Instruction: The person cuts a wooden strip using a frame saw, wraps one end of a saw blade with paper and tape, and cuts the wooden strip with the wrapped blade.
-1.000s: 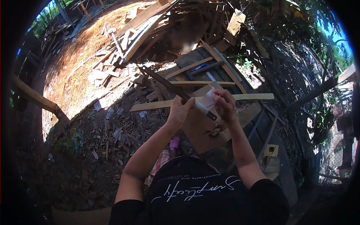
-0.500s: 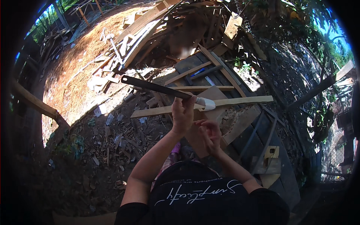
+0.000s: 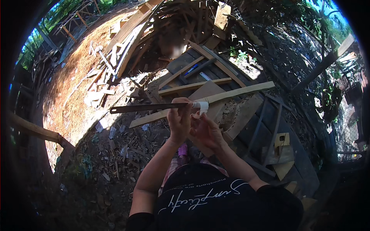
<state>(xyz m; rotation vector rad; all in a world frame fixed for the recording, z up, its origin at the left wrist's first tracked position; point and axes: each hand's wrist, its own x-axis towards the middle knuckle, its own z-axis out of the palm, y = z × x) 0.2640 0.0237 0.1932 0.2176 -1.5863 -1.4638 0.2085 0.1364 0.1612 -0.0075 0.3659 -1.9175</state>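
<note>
Left-hand grip: the left hand (image 3: 178, 122) is clamped on a dark flat bar (image 3: 148, 107) near its right end.
Right-hand grip: the right hand (image 3: 208, 134) has its fingertips at the loose lower edge of a white wrapping (image 3: 201, 105); whether they pinch it, I cannot tell.
Orange-brown ground (image 3: 71, 86): sunlit, well left of the grip and beyond it.
Bar: runs leftward from the grip to a holed end.
Wrapping: around the bar's right end, just right of the left hand.
Pale batten (image 3: 243, 91): passes below the grip, rising rightward.
Pale block (image 3: 282, 139): right of the grip, well apart.
</note>
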